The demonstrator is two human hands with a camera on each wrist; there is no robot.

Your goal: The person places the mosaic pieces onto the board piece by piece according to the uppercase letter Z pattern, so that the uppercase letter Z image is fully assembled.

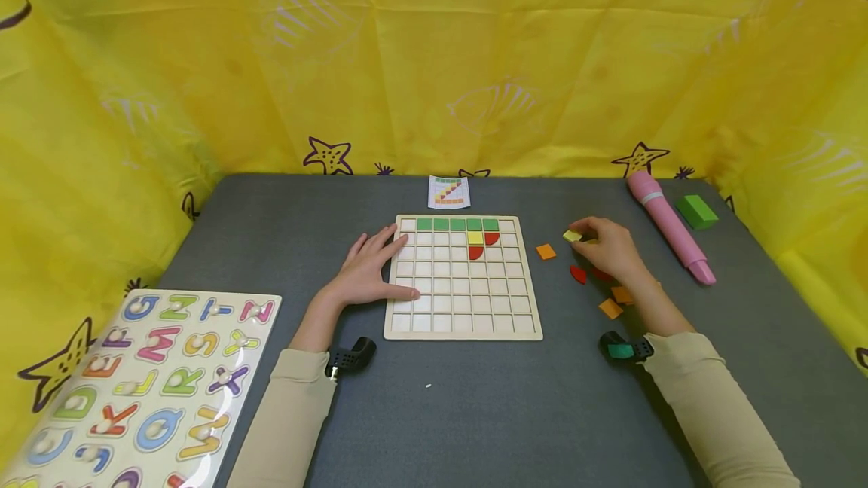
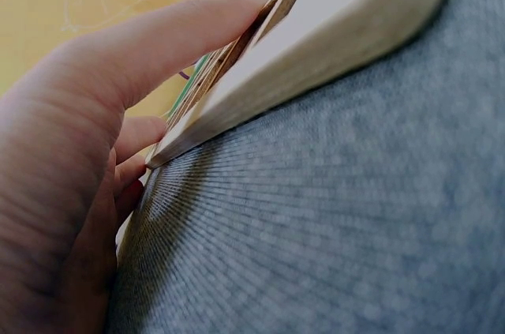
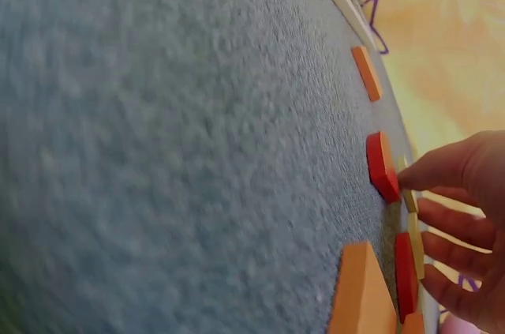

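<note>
A wooden grid board (image 1: 463, 336) lies mid-table, with a row of green square tiles (image 1: 457, 224) along its top, a yellow square tile (image 1: 475, 238) and two red quarter-round tiles (image 1: 476, 252) below them. My left hand (image 1: 369, 269) rests on the board's left side, thumb and fingers spread; its thumb (image 2: 189, 34) lies over the edge in the left wrist view. Right of the board, my right hand (image 1: 608, 248) pinches a small yellow tile (image 1: 572, 236) between thumb and fingertips. Another yellow tile (image 3: 417, 245) lies under its fingers in the right wrist view.
Loose orange tiles (image 1: 545, 251) and red tiles (image 1: 578, 274) lie around the right hand. A small pattern card (image 1: 449, 193) sits behind the board. At right are a pink microphone-shaped toy (image 1: 671, 228) and a green block (image 1: 696, 211); at left, an alphabet peg puzzle (image 1: 152, 390).
</note>
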